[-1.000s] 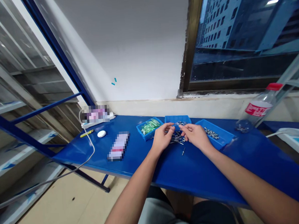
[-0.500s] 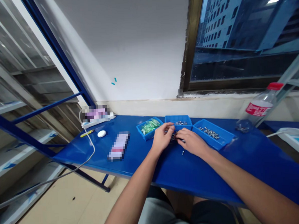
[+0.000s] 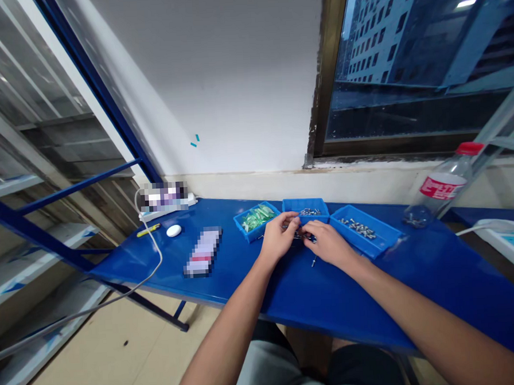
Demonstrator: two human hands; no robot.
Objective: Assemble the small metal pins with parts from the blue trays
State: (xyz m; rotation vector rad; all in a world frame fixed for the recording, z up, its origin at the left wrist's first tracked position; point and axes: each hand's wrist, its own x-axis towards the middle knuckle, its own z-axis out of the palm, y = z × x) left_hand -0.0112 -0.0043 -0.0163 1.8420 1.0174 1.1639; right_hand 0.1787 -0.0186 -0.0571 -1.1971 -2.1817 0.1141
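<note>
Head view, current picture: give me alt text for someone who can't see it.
A person's left hand and right hand are close together over small metal pins on a blue table. Just beyond and beside them, three blue trays hold green pieces or metal parts. A red-capped bottle is at the right, near a window.

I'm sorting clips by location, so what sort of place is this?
Probably an indoor workshop or small assembly station: a blue worktable carries open blue bins, one holding small metal pieces, another green pieces.
</note>
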